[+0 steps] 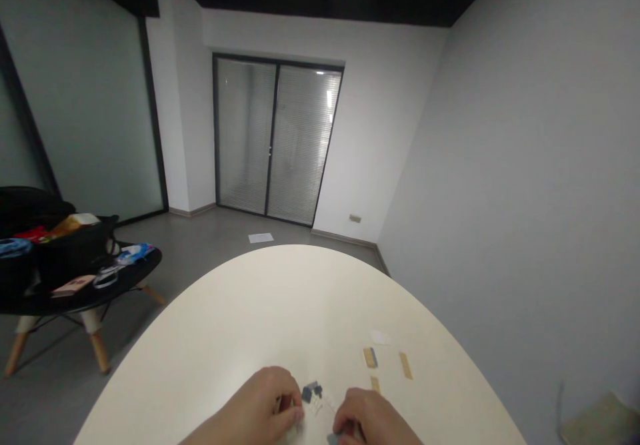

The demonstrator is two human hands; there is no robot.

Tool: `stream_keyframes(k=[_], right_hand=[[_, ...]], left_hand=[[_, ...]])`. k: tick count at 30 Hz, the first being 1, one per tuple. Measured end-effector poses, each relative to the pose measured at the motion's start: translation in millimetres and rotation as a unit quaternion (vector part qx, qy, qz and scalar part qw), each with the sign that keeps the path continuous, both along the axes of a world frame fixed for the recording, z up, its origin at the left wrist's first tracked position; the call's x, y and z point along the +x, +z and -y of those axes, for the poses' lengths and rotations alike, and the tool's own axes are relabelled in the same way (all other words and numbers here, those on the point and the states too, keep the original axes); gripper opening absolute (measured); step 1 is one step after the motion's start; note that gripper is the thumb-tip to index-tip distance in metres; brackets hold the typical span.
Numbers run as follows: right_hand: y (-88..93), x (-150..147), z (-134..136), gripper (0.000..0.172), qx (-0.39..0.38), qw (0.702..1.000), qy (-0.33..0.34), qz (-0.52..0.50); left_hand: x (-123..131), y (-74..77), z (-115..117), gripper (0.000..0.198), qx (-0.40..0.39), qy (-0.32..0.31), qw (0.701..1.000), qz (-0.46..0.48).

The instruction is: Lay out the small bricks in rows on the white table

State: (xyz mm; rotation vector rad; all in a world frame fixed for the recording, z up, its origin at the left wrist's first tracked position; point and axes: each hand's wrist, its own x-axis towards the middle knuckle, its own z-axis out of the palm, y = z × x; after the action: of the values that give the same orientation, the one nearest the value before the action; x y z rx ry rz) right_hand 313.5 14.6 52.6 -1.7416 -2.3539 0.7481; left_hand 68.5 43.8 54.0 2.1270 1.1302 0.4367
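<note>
Both my hands rest at the near edge of a round cream table (260,312). My left hand (267,398) is curled, its fingers pinched around something small I cannot make out. My right hand (367,415) is also curled, fingertips pressed down on the tabletop over a small greyish piece. Between the two hands lies a small dark blue part (312,392) with thin metal legs. Just beyond my right hand lie a few small tan strips (370,357) (405,365) and a little white scrap (379,337).
A low black round table (130,278) on wooden legs stands at the left, loaded with a black bag (45,232) and small items. A sheet of paper (261,237) lies on the grey floor before glass doors (275,142). A grey wall runs along the right.
</note>
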Motion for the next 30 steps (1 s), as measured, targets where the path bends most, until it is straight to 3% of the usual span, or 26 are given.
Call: stream_keyframes(k=[8, 16, 20, 26, 30], right_hand=[[8.0, -7, 10, 0.018, -0.009, 0.999, -0.032, -0.033], [-23.3, -4, -4, 0.014, 0.023, 0.993, 0.027, -0.112], [-28.6, -6, -5, 0.020, 0.021, 0.990, 0.033, -0.139], [-35.5, -8, -6, 0.042, 0.017, 0.979, 0.039, -0.200], [-42.9, -7, -6, 0.042, 0.003, 0.978, 0.007, -0.209]], left_hand=[[7, -7.5, 1, 0.014, -0.011, -0.027, 0.999, 0.028], [10, -12.1, 5, 0.024, 0.004, -0.031, 0.998, 0.058], [10, -16.8, 5, 0.020, -0.004, -0.051, 0.997, 0.056], [16, -34.2, 1, 0.020, -0.023, -0.021, 0.994, 0.105], [17, -34.7, 2, 0.013, -0.040, -0.014, 0.989, 0.139]])
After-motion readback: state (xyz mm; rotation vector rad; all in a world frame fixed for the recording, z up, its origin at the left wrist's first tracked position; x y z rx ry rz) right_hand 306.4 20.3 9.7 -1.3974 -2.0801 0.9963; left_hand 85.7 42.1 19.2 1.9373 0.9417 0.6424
